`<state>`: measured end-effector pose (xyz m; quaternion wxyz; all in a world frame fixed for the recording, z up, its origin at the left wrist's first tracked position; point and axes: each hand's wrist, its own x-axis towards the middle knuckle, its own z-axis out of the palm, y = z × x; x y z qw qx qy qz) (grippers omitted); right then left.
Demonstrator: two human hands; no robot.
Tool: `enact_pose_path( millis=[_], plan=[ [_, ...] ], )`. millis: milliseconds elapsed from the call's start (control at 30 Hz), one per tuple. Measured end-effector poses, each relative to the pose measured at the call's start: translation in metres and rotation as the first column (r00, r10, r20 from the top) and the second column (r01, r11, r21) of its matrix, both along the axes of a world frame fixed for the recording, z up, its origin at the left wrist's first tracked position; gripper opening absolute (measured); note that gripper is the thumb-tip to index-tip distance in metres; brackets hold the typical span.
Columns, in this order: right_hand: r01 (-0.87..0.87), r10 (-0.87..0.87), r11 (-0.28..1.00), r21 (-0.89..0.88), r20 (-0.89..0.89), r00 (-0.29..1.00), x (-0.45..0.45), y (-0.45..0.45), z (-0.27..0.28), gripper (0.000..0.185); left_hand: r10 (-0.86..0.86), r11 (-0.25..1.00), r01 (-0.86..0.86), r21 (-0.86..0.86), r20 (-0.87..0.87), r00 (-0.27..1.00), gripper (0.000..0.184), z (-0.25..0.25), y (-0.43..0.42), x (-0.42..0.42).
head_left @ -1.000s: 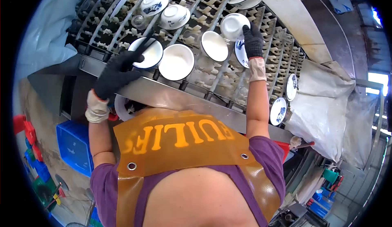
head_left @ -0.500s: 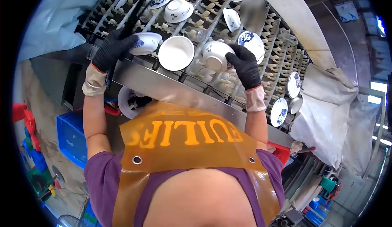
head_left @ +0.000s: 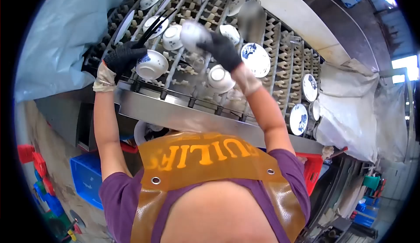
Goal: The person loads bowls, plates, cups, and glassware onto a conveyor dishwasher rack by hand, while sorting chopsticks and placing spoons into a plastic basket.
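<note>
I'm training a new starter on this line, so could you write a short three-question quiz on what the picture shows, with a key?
1. Multiple choice: what does the right hand hold?
a) a red crate
b) a white bowl
c) a plastic sheet

2. True or false: the left hand, with thin dark sticks in its grip, is ungloved.

3. Fill the gap: the blue crate stands on the person's ____ side.

Key:
1. b, though the bowl is blurred.
2. False: it is gloved in black.
3. left
</note>
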<state>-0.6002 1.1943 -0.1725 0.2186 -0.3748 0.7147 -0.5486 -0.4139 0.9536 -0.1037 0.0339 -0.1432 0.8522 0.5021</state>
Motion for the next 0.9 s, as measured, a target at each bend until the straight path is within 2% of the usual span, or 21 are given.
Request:
enact_pose_path(
  millis=[33,67,100,133,167,233,267,300,367,433,467,500,533,567,600,633,667,733,767,833,900],
  plan=[
    [0.010,-0.002,0.998,-0.055,0.146,0.989,-0.010,-0.006,0.017,0.035,0.024,0.998,-0.027,0.056,0.053,0.998,0.028,0.000,0.003,-0.002],
    [0.062,-0.060,0.998,0.007,0.375,0.925,-0.050,-0.023,-0.014,0.035,-0.080,0.995,0.079,0.064,0.013,0.997,0.028,-0.024,-0.007,-0.014],
    [0.147,-0.128,0.980,0.137,-0.137,0.982,-0.078,-0.024,-0.042,0.035,-0.175,0.982,0.176,0.065,-0.027,0.984,0.028,-0.046,-0.018,-0.024],
    [0.358,-0.322,0.930,0.083,-0.289,0.902,-0.068,-0.008,-0.027,0.039,-0.129,0.971,0.080,0.225,0.214,0.968,0.030,-0.016,-0.002,-0.030],
    [0.428,-0.338,0.904,0.016,-0.586,0.737,-0.099,0.003,-0.050,0.036,-0.167,0.986,0.168,0.004,0.097,0.981,0.031,-0.038,-0.019,-0.033],
    [0.559,-0.424,0.829,0.030,-0.619,0.661,-0.115,0.047,-0.042,0.037,0.082,0.961,-0.068,-0.269,0.043,0.996,0.031,-0.065,-0.026,-0.044],
    [0.632,-0.371,0.751,0.194,-0.667,0.646,-0.133,0.070,-0.053,0.040,0.146,0.890,-0.145,-0.431,-0.031,0.989,0.031,-0.078,-0.030,-0.046],
    [0.652,-0.342,0.717,0.246,-0.692,0.636,-0.138,0.094,-0.063,0.045,0.230,0.910,-0.216,-0.354,-0.002,0.973,0.030,-0.053,-0.004,-0.044],
    [0.332,-0.053,0.657,0.677,-0.398,0.916,-0.188,0.131,-0.109,0.058,0.266,0.963,-0.266,-0.035,0.006,0.964,0.031,-0.038,0.025,-0.053],
    [0.342,-0.031,0.591,0.731,-0.403,0.915,-0.176,0.148,-0.081,0.061,0.198,0.970,-0.193,0.148,-0.015,0.980,0.028,-0.029,0.050,-0.072],
    [0.416,-0.102,0.619,0.666,-0.457,0.884,-0.172,0.150,-0.068,0.058,0.146,0.973,-0.145,0.177,0.009,0.989,0.029,-0.022,0.065,-0.083],
    [0.512,-0.288,0.667,0.541,-0.447,0.847,-0.168,0.152,-0.055,0.053,0.037,0.973,-0.021,0.231,-0.065,0.997,0.031,-0.022,0.077,-0.095],
    [0.681,-0.385,0.616,0.396,-0.603,0.699,-0.157,0.145,-0.035,0.046,0.043,0.934,-0.034,0.355,-0.019,0.999,0.032,-0.032,0.086,-0.113],
    [0.809,-0.469,0.542,0.228,-0.717,0.516,-0.143,0.141,-0.023,0.039,0.012,0.931,-0.007,0.366,-0.012,1.000,0.033,-0.034,0.100,-0.128],
    [0.743,-0.588,0.665,0.076,-0.560,0.584,-0.146,0.141,-0.028,0.034,-0.033,0.908,0.060,0.415,-0.070,0.997,0.034,-0.070,0.097,-0.156],
    [0.677,-0.660,0.728,-0.106,-0.377,0.650,-0.149,0.143,-0.034,0.030,-0.023,0.895,0.024,0.446,-0.006,1.000,0.035,-0.067,0.112,-0.166],
    [0.582,-0.573,0.813,0.007,-0.158,0.804,-0.134,0.148,-0.025,0.032,-0.099,0.848,0.077,0.525,0.015,0.995,0.033,-0.083,0.114,-0.186],
    [0.390,-0.263,0.862,0.324,-0.372,0.890,-0.083,0.165,-0.011,0.042,0.049,0.809,-0.041,0.586,0.001,0.999,0.029,-0.111,0.131,-0.214],
    [0.297,-0.045,0.830,0.473,-0.473,0.880,-0.062,0.176,-0.013,0.048,0.123,0.800,-0.104,0.591,0.007,0.992,0.027,-0.132,0.134,-0.228],
    [0.100,0.134,0.717,0.690,-0.276,0.952,-0.015,0.198,-0.038,0.056,0.188,0.636,-0.118,0.763,-0.005,0.982,0.025,-0.158,0.130,-0.242],
    [0.108,0.095,0.738,0.667,-0.262,0.961,0.025,0.217,-0.077,0.056,0.234,0.550,-0.112,0.828,-0.024,0.972,0.017,-0.179,0.121,-0.259]
  ],
)
